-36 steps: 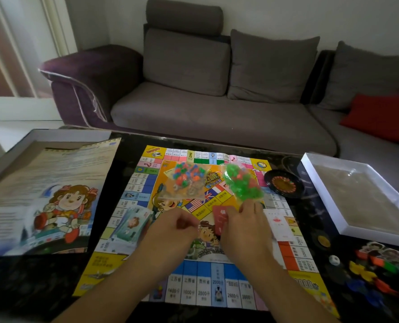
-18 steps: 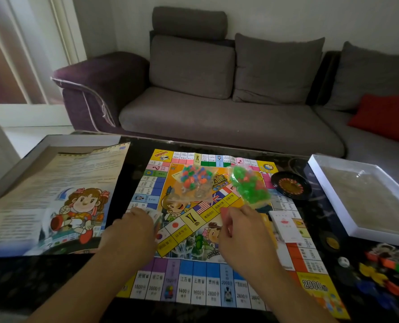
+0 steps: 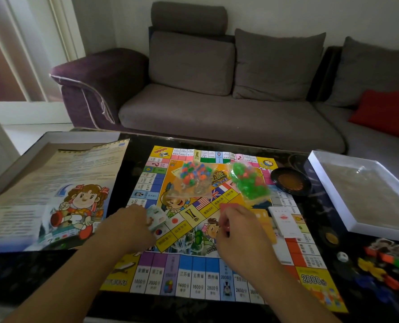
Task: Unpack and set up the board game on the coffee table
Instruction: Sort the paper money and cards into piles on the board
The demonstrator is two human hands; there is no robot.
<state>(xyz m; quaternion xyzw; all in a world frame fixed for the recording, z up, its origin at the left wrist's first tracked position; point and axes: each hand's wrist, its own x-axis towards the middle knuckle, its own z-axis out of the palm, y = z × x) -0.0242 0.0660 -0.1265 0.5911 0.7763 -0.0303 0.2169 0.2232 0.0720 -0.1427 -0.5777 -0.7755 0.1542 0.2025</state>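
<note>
Two hands work over the unfolded game board (image 3: 219, 229), which lies flat in the middle of the dark counter (image 3: 133, 164). The left hand (image 3: 133, 226) curls its fingers round a wad of paper money (image 3: 156, 216) at the board's left edge. The right hand (image 3: 237, 231) pinches a red card stack (image 3: 227, 206) near the centre. The sorting step seems in hand; next, each stack likely needs setting in its place, then the two bags of pieces (image 3: 193, 180) opening.
</note>
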